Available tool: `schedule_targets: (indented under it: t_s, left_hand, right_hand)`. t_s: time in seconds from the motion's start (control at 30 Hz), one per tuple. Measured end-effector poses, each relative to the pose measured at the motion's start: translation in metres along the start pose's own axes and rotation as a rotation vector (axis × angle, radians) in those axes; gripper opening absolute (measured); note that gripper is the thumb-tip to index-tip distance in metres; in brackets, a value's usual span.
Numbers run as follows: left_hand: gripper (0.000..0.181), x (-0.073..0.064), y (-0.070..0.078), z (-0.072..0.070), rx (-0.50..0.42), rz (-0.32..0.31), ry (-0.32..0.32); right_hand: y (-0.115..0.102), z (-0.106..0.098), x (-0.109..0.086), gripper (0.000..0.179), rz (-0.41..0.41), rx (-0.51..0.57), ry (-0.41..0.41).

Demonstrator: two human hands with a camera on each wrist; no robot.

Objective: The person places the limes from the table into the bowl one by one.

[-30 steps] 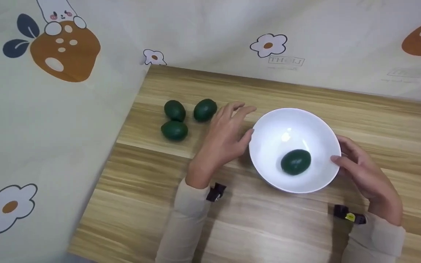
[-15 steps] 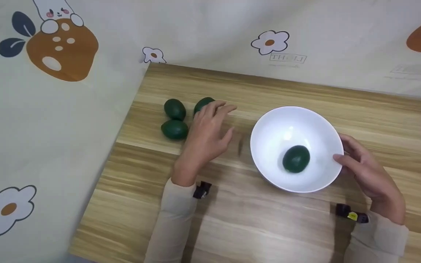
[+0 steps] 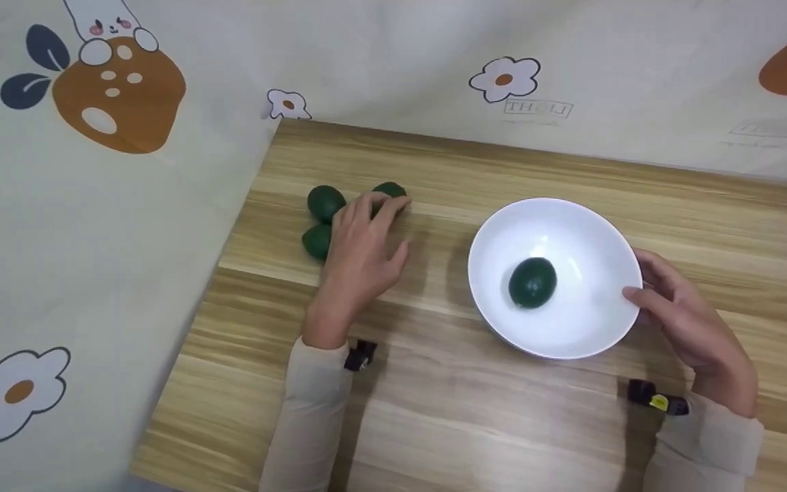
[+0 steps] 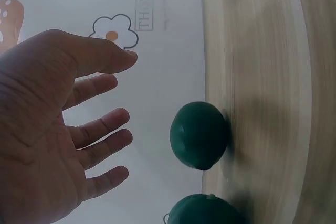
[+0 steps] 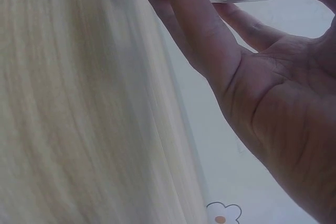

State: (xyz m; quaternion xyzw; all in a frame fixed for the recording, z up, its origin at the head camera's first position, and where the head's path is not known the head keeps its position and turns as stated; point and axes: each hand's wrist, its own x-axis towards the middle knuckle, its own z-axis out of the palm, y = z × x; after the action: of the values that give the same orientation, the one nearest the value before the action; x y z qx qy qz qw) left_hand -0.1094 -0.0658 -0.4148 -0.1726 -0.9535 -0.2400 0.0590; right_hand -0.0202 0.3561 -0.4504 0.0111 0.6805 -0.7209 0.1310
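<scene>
My right hand (image 3: 694,324) grips a white bowl (image 3: 595,287) by its right side, thumb over the rim and fingers beneath, as the right wrist view also shows. Inside the bowl lies one dark green lime (image 3: 532,282). Over to the left, my left hand (image 3: 359,256) hovers with spread, slightly bent fingers and holds nothing. It partly covers a front lime (image 3: 314,240) and a right-hand lime (image 3: 391,191) in the head view. Beyond it sits a back lime (image 3: 325,203). The left wrist view has two limes, one lime (image 4: 198,136) whole, apart from the fingers.
The wood-grain table (image 3: 475,424) ends at a left edge beside the loose limes. Behind and to the left hangs a pale sheet (image 3: 380,61) printed with flowers and a strawberry. Small dark devices, one device (image 3: 361,355) at the left cuff, sit on both wrists.
My left hand has moved left, away from the bowl and over the loose limes. The lime in the bowl has rolled left. My right hand keeps its grip with the bowl nearly in place.
</scene>
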Motion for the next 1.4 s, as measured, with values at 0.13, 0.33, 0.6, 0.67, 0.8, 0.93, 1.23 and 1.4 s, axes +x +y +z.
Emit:
schedule_targets:
  t_s: [0.13,0.33,0.6,0.67,0.8,0.93,1.23,1.4]
  left_hand:
    - [0.050,-0.005,-0.012,-0.003,-0.004,-0.039,-0.003]
    - [0.052,-0.013,-0.030,-0.006,-0.002,-0.091,-0.010]
    - [0.051,-0.016,-0.044,-0.012,-0.035,-0.171,-0.020]
    - [0.051,-0.016,-0.047,-0.012,-0.042,-0.191,-0.025]
    - [0.052,-0.019,-0.052,-0.012,-0.050,-0.213,-0.029]
    - [0.052,-0.019,-0.056,-0.012,-0.053,-0.232,-0.049]
    - [0.051,-0.020,-0.065,-0.011,-0.031,-0.251,-0.063]
    - [0.051,-0.022,-0.067,-0.013,-0.044,-0.258,-0.067]
  right_hand:
    - [0.001,0.001,0.001,0.046,0.005,0.000,0.004]
    - [0.002,0.001,0.002,0.046,0.000,0.020,0.015]
    - [0.001,0.001,0.001,0.047,-0.005,0.039,-0.005]
    - [0.002,0.001,0.001,0.047,-0.004,0.041,-0.001]
    - [0.001,0.001,0.001,0.046,-0.006,0.041,-0.012]
    - [0.001,0.001,0.000,0.046,-0.011,0.042,-0.018]
    - [0.001,-0.001,0.000,0.047,-0.008,0.044,-0.018]
    - [0.000,0.000,0.000,0.046,-0.018,0.027,-0.018]
